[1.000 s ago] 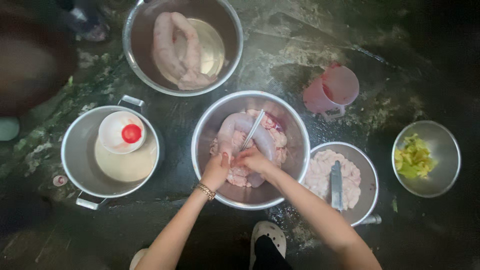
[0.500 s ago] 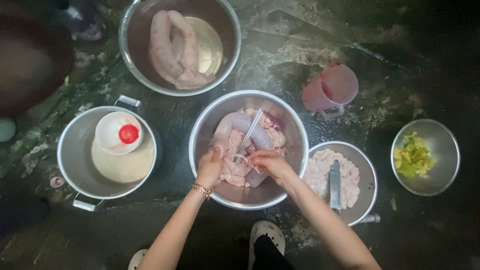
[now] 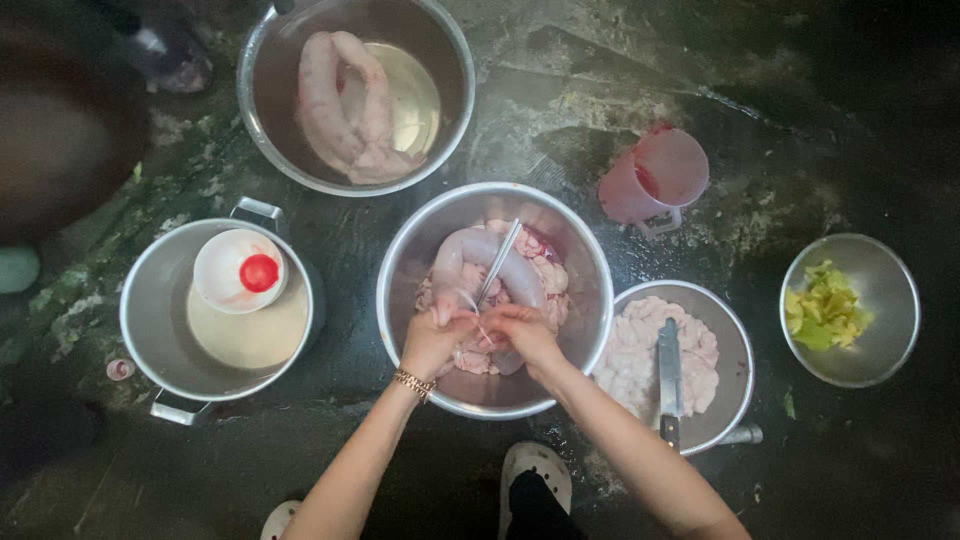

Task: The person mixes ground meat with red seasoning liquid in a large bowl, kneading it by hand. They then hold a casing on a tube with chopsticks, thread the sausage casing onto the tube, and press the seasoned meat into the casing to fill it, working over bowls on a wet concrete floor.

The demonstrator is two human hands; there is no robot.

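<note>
Hands meet at 6 o'clock inside the centre steel bowl point(image 3: 400, 260): left hand point(image 3: 435, 342) and right hand point(image 3: 522, 333), a little apart 0.5 s ago, are now pressed together, both closed on the near end of the pale intestine point(image 3: 470, 255), w/ a thin metal rod point(image 3: 497, 264) slanting up toward 12 from the grip. Intestine lies over pink offal pieces in that bowl. Judged: grip regathered on the same end, so work on this piece goes on; knife point(image 3: 668, 375) in the pan point(image 3: 735, 330) at 3 o'clock untouched.

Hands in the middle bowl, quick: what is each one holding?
Left hand: closed on the pale pink raw intestine.
Right hand: closed on the same meat, beside the thin metal rod.
</note>
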